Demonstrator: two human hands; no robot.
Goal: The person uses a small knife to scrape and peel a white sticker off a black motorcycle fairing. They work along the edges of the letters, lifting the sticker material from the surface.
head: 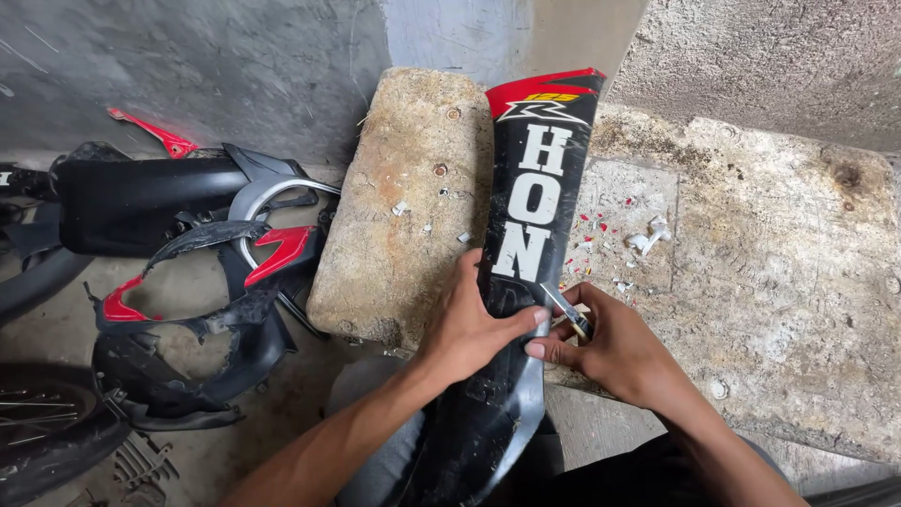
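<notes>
We see the black fairing panel [526, 282] propped against a stone block [404, 207]. Our left hand [469, 324] grips its edge; our right hand [610, 352] pinches a small blade [566, 308] at the white decal. Sticker scraps [610, 239] lie beside it; most lettering remains.

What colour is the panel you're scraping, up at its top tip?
The panel is black with white lettering; its top tip is red with a yellow mark. The head view shows it.
</notes>
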